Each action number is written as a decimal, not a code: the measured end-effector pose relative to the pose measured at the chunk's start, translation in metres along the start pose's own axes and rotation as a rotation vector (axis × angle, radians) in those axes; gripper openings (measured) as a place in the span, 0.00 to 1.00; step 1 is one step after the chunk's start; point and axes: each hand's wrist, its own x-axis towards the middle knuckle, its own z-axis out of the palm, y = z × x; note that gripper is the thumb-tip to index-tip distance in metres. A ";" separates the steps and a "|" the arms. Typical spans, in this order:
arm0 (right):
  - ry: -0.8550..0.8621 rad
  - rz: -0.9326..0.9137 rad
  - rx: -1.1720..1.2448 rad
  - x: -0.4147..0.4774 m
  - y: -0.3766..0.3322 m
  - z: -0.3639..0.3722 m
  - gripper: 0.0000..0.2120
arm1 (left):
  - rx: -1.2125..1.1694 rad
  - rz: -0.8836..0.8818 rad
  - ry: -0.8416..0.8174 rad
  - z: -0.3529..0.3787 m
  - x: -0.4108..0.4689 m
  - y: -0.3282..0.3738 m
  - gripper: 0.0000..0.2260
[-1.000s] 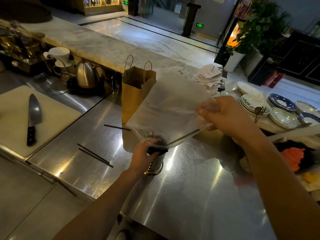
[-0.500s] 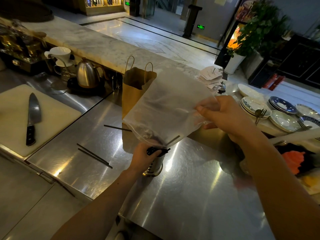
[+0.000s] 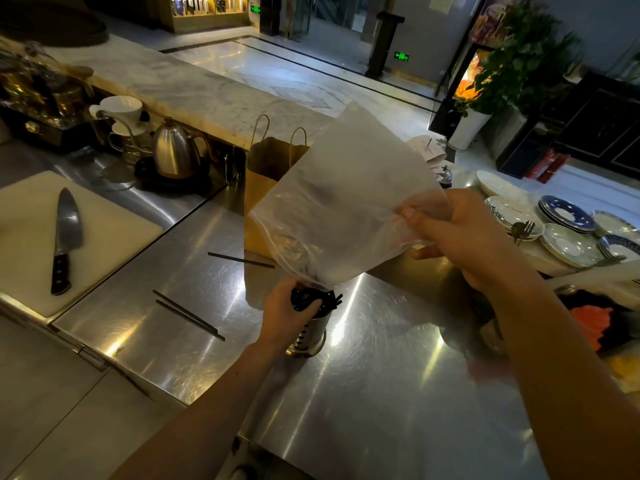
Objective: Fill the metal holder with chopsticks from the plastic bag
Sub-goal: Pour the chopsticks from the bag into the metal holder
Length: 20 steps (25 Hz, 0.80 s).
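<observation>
A perforated metal holder (image 3: 311, 336) stands upright on the steel counter (image 3: 381, 393), with black chopsticks (image 3: 323, 299) bunched in its top. My left hand (image 3: 285, 315) wraps around the holder's rim and the chopstick ends. My right hand (image 3: 460, 237) pinches the bottom edge of a clear plastic bag (image 3: 346, 209), held tilted with its mouth down over the holder. The bag looks nearly empty. A pair of loose chopsticks (image 3: 188, 315) lies on the counter to the left, and a single chopstick (image 3: 240, 260) lies by the paper bag.
A brown paper bag (image 3: 263, 188) stands behind the holder. Left is a white cutting board (image 3: 104, 237) with a knife (image 3: 64, 240), and a kettle (image 3: 176, 150) behind it. Stacked plates (image 3: 568, 230) and forks sit at the right, above a dark tray of food (image 3: 595, 323).
The last chopstick slid out of the bag into the holder. My right hand raised the bag's bottom higher. My left hand stayed on the holder.
</observation>
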 end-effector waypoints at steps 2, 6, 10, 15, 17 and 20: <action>0.009 -0.007 -0.006 -0.001 0.002 -0.002 0.07 | -0.039 -0.030 0.004 0.000 0.001 -0.002 0.16; 0.060 0.047 0.056 -0.004 0.015 -0.007 0.07 | 0.110 0.084 0.104 0.002 0.000 0.002 0.23; 0.116 0.132 0.170 -0.007 0.036 -0.011 0.08 | 0.149 0.065 0.021 -0.001 0.001 0.003 0.41; 0.182 0.236 0.392 -0.014 0.073 -0.018 0.06 | 0.127 0.009 -0.108 0.003 -0.003 -0.003 0.43; 0.205 0.287 0.480 -0.017 0.088 -0.018 0.07 | 0.092 -0.034 -0.088 0.005 -0.008 -0.002 0.39; 0.209 0.352 0.593 -0.022 0.107 -0.020 0.09 | 0.059 -0.086 -0.051 0.007 -0.010 0.003 0.39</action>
